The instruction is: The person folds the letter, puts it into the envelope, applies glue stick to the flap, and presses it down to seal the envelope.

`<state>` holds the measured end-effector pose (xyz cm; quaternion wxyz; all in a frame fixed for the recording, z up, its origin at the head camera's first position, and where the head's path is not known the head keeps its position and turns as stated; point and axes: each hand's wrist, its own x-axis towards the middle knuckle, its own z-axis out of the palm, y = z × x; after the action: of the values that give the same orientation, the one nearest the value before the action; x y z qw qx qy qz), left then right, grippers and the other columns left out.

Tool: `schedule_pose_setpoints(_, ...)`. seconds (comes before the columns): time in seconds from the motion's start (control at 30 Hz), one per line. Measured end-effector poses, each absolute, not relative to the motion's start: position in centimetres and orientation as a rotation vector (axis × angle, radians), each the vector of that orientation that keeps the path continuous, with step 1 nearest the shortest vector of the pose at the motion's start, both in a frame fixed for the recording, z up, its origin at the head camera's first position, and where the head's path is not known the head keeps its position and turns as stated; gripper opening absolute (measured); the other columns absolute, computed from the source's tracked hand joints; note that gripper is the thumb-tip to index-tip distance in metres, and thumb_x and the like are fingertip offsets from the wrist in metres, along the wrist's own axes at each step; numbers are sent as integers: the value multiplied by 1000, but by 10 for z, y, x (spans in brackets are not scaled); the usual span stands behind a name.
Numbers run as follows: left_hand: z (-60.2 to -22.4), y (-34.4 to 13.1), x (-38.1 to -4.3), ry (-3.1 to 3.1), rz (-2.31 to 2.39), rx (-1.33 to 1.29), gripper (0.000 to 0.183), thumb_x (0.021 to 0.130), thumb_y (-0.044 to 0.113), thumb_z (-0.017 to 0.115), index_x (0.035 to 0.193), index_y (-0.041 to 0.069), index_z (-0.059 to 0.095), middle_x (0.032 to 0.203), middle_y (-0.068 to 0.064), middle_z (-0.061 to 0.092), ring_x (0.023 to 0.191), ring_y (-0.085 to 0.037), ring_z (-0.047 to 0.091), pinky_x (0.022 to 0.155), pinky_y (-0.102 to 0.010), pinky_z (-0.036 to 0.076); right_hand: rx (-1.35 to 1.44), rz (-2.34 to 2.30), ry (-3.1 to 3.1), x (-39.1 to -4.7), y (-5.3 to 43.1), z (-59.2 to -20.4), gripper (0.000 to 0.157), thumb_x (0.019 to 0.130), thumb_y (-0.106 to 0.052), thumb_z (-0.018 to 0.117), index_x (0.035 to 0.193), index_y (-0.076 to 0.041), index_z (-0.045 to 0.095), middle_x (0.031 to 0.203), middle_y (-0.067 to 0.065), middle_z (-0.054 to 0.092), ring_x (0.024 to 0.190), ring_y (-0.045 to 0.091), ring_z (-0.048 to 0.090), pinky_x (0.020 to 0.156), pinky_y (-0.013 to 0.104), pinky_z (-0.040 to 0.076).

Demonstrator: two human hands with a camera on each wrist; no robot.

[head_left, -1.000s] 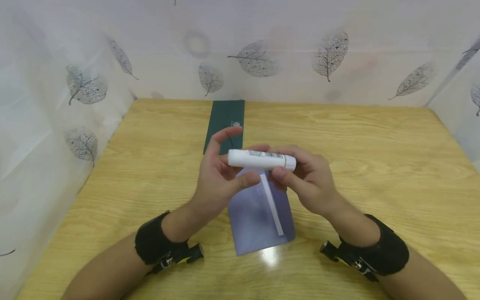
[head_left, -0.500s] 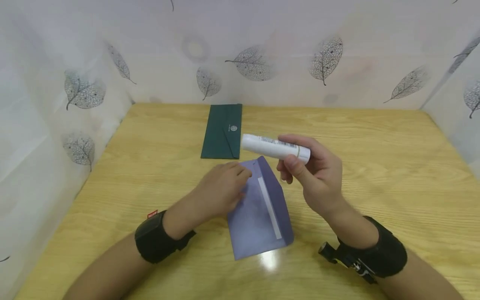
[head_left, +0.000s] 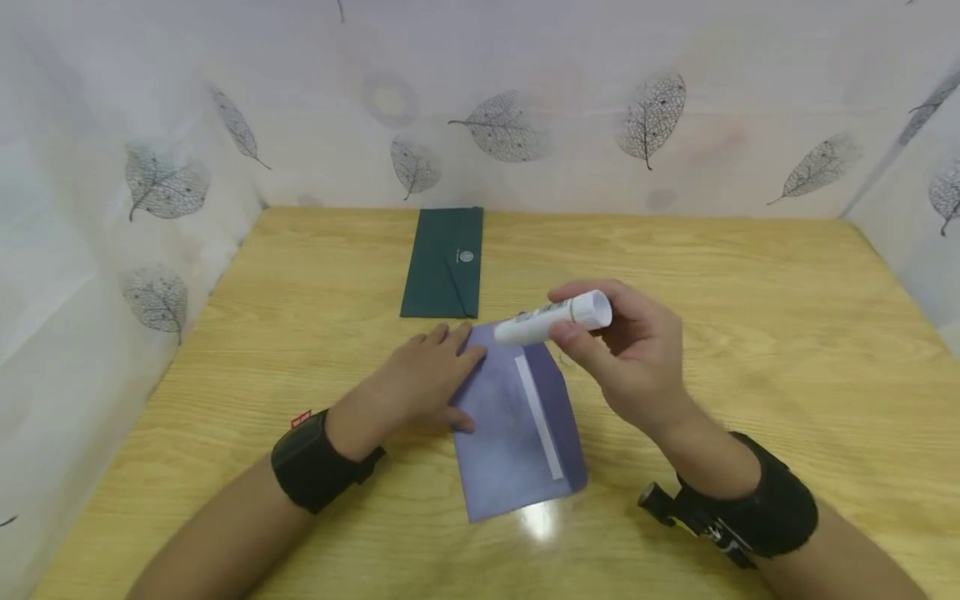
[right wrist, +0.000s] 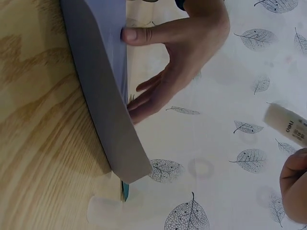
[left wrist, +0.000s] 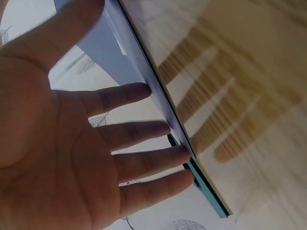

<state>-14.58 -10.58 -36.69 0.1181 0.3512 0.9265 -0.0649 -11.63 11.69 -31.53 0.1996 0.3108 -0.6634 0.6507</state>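
In the head view a lavender envelope (head_left: 498, 450) lies on the table with its flap (head_left: 558, 408) folded out to the right and a white strip (head_left: 538, 417) along the flap's fold. My left hand (head_left: 420, 375) rests on the envelope's upper left part, its fingers spread and straight; the left wrist view shows the fingertips (left wrist: 180, 154) at the envelope's edge. Above the envelope's top end, my right hand (head_left: 641, 354) holds a white glue stick (head_left: 534, 325) between thumb and fingers, tilted with one end pointing down and left. The right wrist view catches the same glue stick (right wrist: 290, 123) at its edge.
A dark green envelope (head_left: 433, 271) with a small round emblem lies behind the lavender one, close to my left fingertips. Pale curtains with a leaf print (head_left: 510, 125) border the wood-grain table (head_left: 720, 283) at the back and sides.
My left hand let go of the glue stick and came down to spread over the lavender envelope. My right hand kept the stick, moved slightly right, then tipped its left end downward.
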Motion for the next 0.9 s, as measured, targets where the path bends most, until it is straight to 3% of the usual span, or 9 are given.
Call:
schedule_pose_setpoints(0.13,-366,-104,-147,2689,-211,1031,100,67,70,63,140,9,33,145,-22,28,126,-40,31,94,-51,40,946,1606,-2095,-119,118,-317,25,74,0,69,97,-8,66,81,0,62,56,10,47,45,22,39)
schedule_pose_setpoints(0.27,-363,-100,-143,2707,-247,1079,98,64,71,64,134,8,37,140,-23,34,119,-39,39,87,-49,45,1050,1330,-2325,-122,118,-321,22,75,-21,75,95,-19,67,83,-9,56,61,6,46,47,24,41)
schedule_pose_setpoints(0.43,-360,-96,-137,2727,-298,1117,96,61,73,65,127,9,43,134,-21,41,111,-37,45,82,-46,48,1168,1156,-2504,-124,117,-326,25,77,-38,72,95,-21,65,87,-12,54,62,3,48,49,25,44)
schedule_pose_setpoints(0.7,-359,-94,-125,2703,-402,1173,101,55,79,63,126,11,43,131,-18,43,105,-32,48,77,-42,49,1306,1045,-2708,-128,117,-333,24,81,-32,69,100,-19,63,80,-12,58,66,2,53,57,25,49)
schedule_pose_setpoints(0.9,-359,-93,-117,2662,-413,1202,107,55,78,64,136,13,38,137,-18,39,112,-32,46,80,-42,48,1381,866,-2858,-130,116,-340,23,83,-26,68,102,-15,63,82,-10,58,68,6,54,60,23,48)
